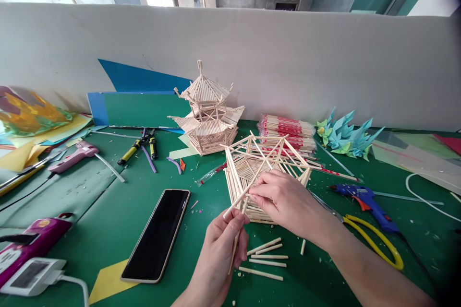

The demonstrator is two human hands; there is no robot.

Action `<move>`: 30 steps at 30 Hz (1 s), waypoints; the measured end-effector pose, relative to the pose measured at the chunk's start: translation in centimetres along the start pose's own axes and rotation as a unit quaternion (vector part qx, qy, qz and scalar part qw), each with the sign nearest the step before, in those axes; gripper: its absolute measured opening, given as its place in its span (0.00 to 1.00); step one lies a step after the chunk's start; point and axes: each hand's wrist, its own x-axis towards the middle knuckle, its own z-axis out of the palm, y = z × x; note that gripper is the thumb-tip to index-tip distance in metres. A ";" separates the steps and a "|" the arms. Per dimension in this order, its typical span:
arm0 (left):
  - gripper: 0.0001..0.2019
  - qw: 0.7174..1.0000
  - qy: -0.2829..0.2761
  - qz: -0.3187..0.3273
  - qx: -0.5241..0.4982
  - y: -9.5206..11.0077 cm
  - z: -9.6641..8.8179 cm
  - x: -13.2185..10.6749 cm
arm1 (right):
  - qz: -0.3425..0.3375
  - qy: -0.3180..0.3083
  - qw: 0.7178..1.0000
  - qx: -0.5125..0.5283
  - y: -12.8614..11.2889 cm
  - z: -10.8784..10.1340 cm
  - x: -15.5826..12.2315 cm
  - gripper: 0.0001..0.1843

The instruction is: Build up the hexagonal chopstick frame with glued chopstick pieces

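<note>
A partly open wooden stick frame point(230, 177), built of stacked pale sticks, stands on the table before me. My left hand point(225, 244) is closed at its near left corner, thumb and fingers pinching a wooden stick point(236, 205). That stick slants up and away across the frame. My right hand point(281, 196) reaches over the near side, its fingertips pinched together close to the same stick; what they grip is hidden. Short cut sticks point(268, 257) lie loose just in front of the frame. Behind it stands a finished-looking stick pagoda point(207, 129) with two tiers of roof.
A black phone point(156, 235) lies left. A blue glue gun point(370, 199) and yellow-handled pliers point(378, 244) are right, a pink glue gun point(75, 156) far left. Bundled sticks point(286, 129) and blue folded paper point(349, 134) sit behind. A white partition point(306, 57) rises at the back.
</note>
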 end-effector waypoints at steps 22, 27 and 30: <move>0.13 1.000 0.010 -0.005 -0.004 0.1 0.1 0.0 | 0.005 -0.007 1.000 0.004 -0.2 -0.1 -0.1 0.12; 0.12 1.000 0.005 -0.003 -0.002 0.1 0.0 0.2 | 0.006 -0.008 1.000 0.004 -0.2 -0.1 -0.1 0.13; 0.12 1.000 0.003 -0.003 0.000 0.0 0.0 0.3 | 0.007 -0.006 1.000 0.004 -0.2 -0.1 -0.1 0.12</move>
